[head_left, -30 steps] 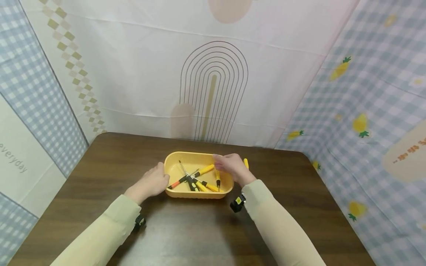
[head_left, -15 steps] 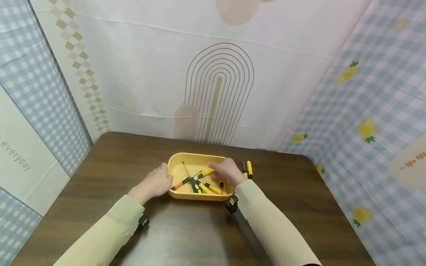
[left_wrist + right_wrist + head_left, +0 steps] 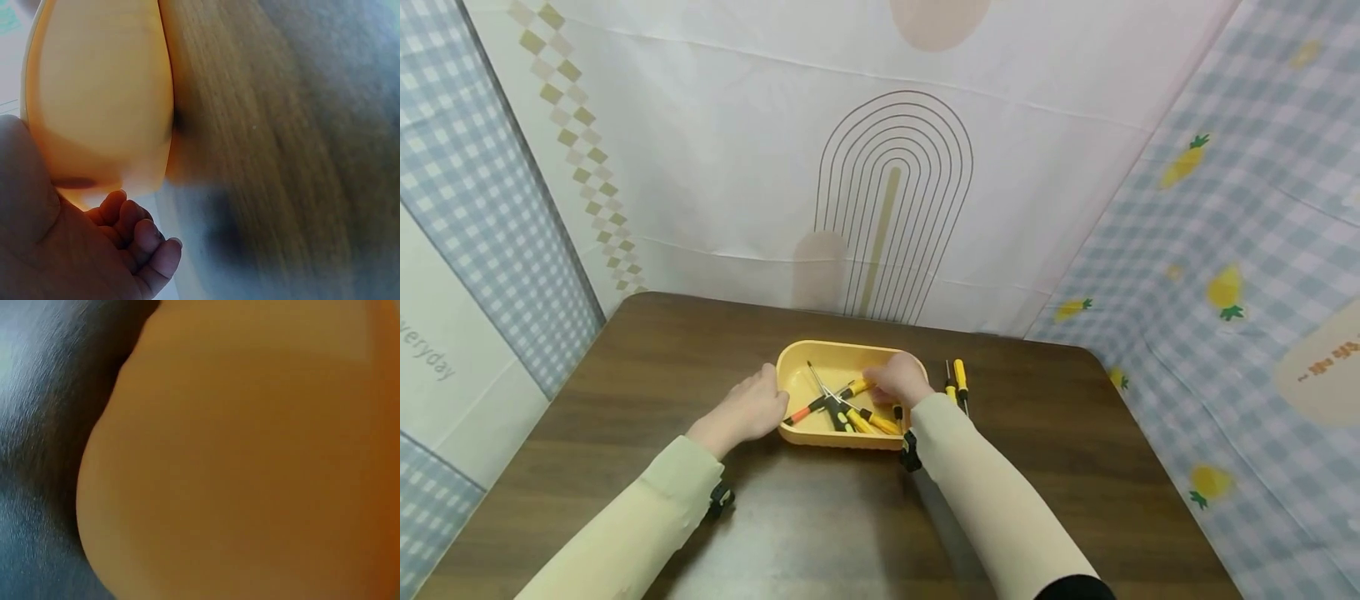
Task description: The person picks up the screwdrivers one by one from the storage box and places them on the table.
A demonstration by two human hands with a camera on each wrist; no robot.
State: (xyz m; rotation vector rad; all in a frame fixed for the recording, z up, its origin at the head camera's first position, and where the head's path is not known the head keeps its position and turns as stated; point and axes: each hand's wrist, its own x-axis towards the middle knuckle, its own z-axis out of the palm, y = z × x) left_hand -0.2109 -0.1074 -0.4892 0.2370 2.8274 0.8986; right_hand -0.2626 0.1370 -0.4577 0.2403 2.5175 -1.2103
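A yellow plastic bin [image 3: 820, 440] sits on the table with several screwdrivers lying crossed inside. My left hand [image 3: 748, 410] grips its left end; in the left wrist view the fingers [image 3: 147, 234] curl at the bin's wall. My right hand [image 3: 898, 379] reaches over the right end into the bin. Its fingertips are right at the yellow handle of one screwdriver [image 3: 857, 387], and the hand covers part of another screwdriver [image 3: 898, 412]. I cannot tell whether it holds either one. The bin's outer wall [image 3: 237, 456] fills most of the right wrist view.
Two yellow-and-black screwdrivers [image 3: 961, 379] lie on the brown wooden table [image 3: 1045, 433], just right of the bin. A patterned cloth [image 3: 715, 167] hangs behind the table's far edge, and a checked cloth [image 3: 1210, 208] hangs at the right.
My right hand has moved left and lower into the bin, uncovering the two screwdrivers on the table. My left hand keeps its grip on the bin's end. The view has shifted slightly.
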